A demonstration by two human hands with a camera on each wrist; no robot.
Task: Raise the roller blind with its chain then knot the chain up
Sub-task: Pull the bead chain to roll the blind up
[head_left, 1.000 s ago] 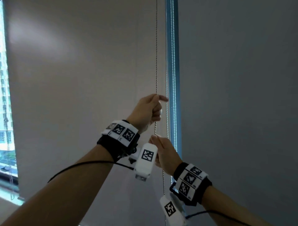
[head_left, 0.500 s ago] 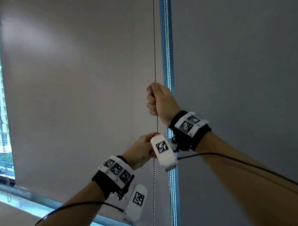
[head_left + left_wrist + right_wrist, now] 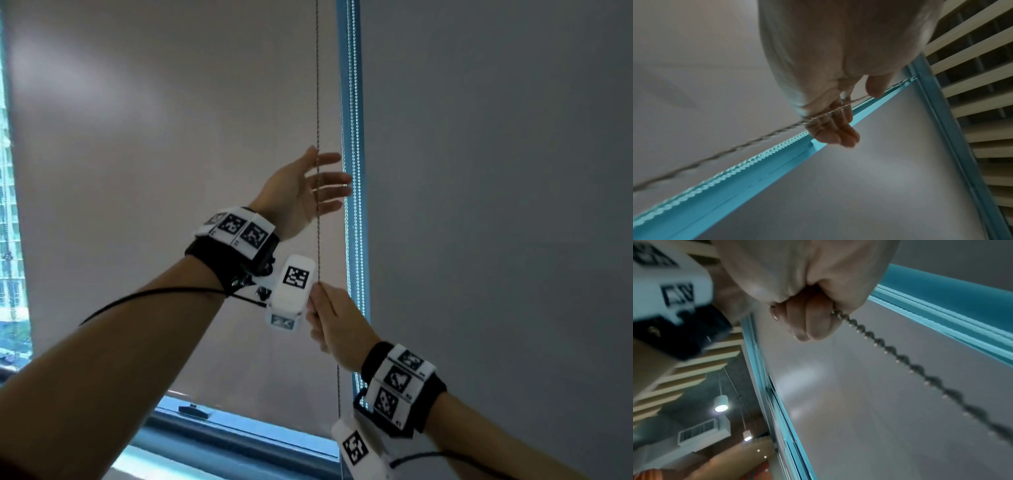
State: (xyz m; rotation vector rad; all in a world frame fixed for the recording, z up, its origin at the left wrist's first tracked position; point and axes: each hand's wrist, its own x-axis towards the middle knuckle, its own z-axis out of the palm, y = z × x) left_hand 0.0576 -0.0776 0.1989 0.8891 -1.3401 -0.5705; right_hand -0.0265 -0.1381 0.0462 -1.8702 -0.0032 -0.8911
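Grey roller blind (image 3: 137, 171) (lit window frame (image 3: 352, 102) beside).

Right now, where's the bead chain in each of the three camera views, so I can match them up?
Head: the bead chain hangs down the centre, past the open left hand into the right hand.
Left wrist: it runs diagonally across the left hand's fingers.
Right wrist: it leaves the fist toward lower right.
Shared landmark: the blue window frame.
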